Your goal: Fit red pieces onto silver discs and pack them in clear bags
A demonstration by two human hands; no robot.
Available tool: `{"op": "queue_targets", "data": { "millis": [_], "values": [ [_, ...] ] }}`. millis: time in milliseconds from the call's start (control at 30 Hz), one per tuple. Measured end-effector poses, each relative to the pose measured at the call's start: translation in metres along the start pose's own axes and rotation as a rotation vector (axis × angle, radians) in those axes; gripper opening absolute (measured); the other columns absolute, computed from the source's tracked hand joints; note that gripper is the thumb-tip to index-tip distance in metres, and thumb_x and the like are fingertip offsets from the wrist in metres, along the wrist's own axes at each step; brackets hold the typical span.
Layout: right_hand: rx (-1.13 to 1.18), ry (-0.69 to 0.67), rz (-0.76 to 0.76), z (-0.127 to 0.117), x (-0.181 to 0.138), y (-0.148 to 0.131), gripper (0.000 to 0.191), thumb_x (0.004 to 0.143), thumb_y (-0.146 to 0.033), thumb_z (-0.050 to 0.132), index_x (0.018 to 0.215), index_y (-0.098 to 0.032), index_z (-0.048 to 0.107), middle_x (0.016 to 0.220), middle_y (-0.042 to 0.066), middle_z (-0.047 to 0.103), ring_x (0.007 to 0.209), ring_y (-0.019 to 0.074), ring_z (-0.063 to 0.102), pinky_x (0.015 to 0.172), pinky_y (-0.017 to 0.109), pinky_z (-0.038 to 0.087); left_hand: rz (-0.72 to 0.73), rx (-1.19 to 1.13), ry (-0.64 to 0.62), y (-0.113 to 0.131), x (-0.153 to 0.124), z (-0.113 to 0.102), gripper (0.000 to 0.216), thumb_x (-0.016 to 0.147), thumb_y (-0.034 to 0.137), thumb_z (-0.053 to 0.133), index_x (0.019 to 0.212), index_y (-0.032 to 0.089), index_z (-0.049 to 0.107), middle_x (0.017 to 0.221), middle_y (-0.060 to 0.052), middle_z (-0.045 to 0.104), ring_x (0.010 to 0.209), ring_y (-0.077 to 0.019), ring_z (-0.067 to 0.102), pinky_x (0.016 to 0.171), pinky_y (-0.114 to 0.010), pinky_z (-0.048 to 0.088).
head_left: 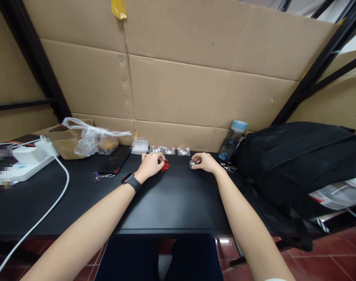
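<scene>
My left hand (151,165), with a dark watch on its wrist, is closed at the edge of a small bundle of red cords (165,166) on the black table. The fingertips pinch at the cords. My right hand (206,161) holds a small round shiny silver object (192,164) between thumb and fingers, low over the tabletop. Its exact kind is too small to tell. Just beyond the hands lie three small clear packets in a row, the right one (183,151) apart from the others. Each has something silver and red inside. To their left is a stack of clear plastic bags (140,146).
A phone (114,160) and keychain (96,177) lie left, near a plastic bag (88,136) and cardboard box (65,142). A power strip (28,168) trails a white cable. On the right stand a water bottle (232,140) and black backpack (294,164). Cardboard walls the back.
</scene>
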State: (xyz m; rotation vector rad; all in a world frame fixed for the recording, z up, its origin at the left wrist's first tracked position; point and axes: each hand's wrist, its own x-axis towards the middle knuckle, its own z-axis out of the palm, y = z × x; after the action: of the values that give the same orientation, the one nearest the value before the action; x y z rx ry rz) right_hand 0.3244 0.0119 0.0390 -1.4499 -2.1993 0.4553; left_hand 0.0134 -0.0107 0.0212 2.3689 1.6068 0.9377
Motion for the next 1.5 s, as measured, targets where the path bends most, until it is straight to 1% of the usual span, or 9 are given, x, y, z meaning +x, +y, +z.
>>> {"op": "queue_targets", "data": {
  "millis": [233, 367, 567, 767, 933, 1067, 1233, 1400, 1500],
  "values": [
    [0.003, -0.027, -0.023, 0.001, 0.001, 0.005, 0.036, 0.062, -0.030, 0.087, 0.094, -0.019, 0.075, 0.088, 0.004, 0.077, 0.078, 0.0178, 0.069, 0.075, 0.026, 0.051, -0.001, 0.033, 0.006, -0.003, 0.001, 0.002, 0.022, 0.084, 0.026, 0.059, 0.099, 0.030, 0.075, 0.098, -0.002, 0.078, 0.101, -0.0267, 0.066, 0.091, -0.042, 0.032],
    [-0.025, -0.045, -0.013, 0.001, 0.000, 0.003, 0.034, 0.063, -0.027, 0.086, 0.094, -0.019, 0.075, 0.089, 0.003, 0.077, 0.078, 0.0172, 0.069, 0.074, 0.025, 0.051, 0.001, 0.032, -0.002, -0.004, 0.000, 0.003, 0.020, 0.090, 0.034, 0.059, 0.097, 0.032, 0.077, 0.106, -0.002, 0.078, 0.107, -0.0277, 0.064, 0.093, -0.043, 0.030],
    [-0.050, -0.060, -0.011, 0.000, 0.000, 0.002, 0.031, 0.065, -0.024, 0.084, 0.094, -0.019, 0.075, 0.089, 0.002, 0.077, 0.077, 0.0164, 0.068, 0.073, 0.024, 0.049, -0.013, 0.026, -0.014, -0.002, 0.000, 0.002, 0.022, 0.092, 0.041, 0.059, 0.098, 0.032, 0.078, 0.107, -0.003, 0.078, 0.107, -0.0278, 0.062, 0.095, -0.044, 0.029],
    [-0.024, -0.058, 0.007, -0.002, 0.000, 0.005, 0.033, 0.064, -0.027, 0.086, 0.094, -0.020, 0.075, 0.091, 0.003, 0.077, 0.072, 0.0155, 0.066, 0.070, 0.025, 0.050, 0.015, -0.010, 0.043, 0.001, -0.001, 0.002, 0.021, 0.094, 0.042, 0.059, 0.095, 0.034, 0.078, 0.105, -0.002, 0.077, 0.109, -0.0280, 0.058, 0.095, -0.044, 0.028],
    [-0.036, -0.022, 0.005, -0.001, 0.001, 0.007, 0.037, 0.062, -0.026, 0.087, 0.096, -0.019, 0.075, 0.091, 0.004, 0.076, 0.075, 0.0160, 0.066, 0.071, 0.025, 0.051, -0.019, -0.046, 0.100, 0.006, -0.002, 0.001, 0.019, 0.092, 0.040, 0.064, 0.106, 0.034, 0.075, 0.100, -0.002, 0.077, 0.109, -0.0279, 0.056, 0.096, -0.044, 0.028],
    [-0.041, -0.009, 0.024, 0.000, 0.001, 0.009, 0.041, 0.063, -0.028, 0.086, 0.102, -0.020, 0.074, 0.100, 0.006, 0.076, 0.076, 0.0162, 0.067, 0.073, 0.026, 0.052, -0.009, -0.049, 0.105, 0.011, -0.003, 0.001, 0.016, 0.092, 0.039, 0.063, 0.099, 0.032, 0.076, 0.103, -0.003, 0.076, 0.111, -0.0282, 0.054, 0.097, -0.044, 0.027],
    [-0.032, -0.059, 0.026, -0.001, 0.000, 0.003, 0.033, 0.066, -0.026, 0.084, 0.096, -0.018, 0.075, 0.091, 0.004, 0.077, 0.073, 0.0159, 0.068, 0.071, 0.025, 0.051, 0.007, -0.046, 0.073, 0.012, -0.005, 0.004, 0.015, 0.093, 0.038, 0.062, 0.094, 0.031, 0.075, 0.100, -0.003, 0.076, 0.108, -0.0278, 0.055, 0.094, -0.044, 0.027],
    [-0.046, -0.043, 0.021, -0.003, -0.002, -0.001, 0.029, 0.065, -0.024, 0.083, 0.093, -0.019, 0.075, 0.089, 0.004, 0.077, 0.073, 0.0160, 0.068, 0.070, 0.024, 0.051, 0.027, -0.036, 0.080, 0.014, -0.005, 0.005, 0.014, 0.094, 0.035, 0.061, 0.090, 0.029, 0.073, 0.105, -0.002, 0.074, 0.108, -0.0265, 0.055, 0.092, -0.042, 0.028],
    [-0.056, -0.004, 0.002, -0.003, -0.002, -0.002, 0.029, 0.066, -0.026, 0.082, 0.094, -0.020, 0.074, 0.089, 0.003, 0.077, 0.075, 0.0167, 0.068, 0.071, 0.025, 0.051, 0.036, -0.022, 0.099, 0.015, -0.005, 0.004, 0.014, 0.094, 0.035, 0.061, 0.090, 0.028, 0.072, 0.108, -0.003, 0.071, 0.110, -0.0267, 0.054, 0.090, -0.041, 0.029]
  ]
}}
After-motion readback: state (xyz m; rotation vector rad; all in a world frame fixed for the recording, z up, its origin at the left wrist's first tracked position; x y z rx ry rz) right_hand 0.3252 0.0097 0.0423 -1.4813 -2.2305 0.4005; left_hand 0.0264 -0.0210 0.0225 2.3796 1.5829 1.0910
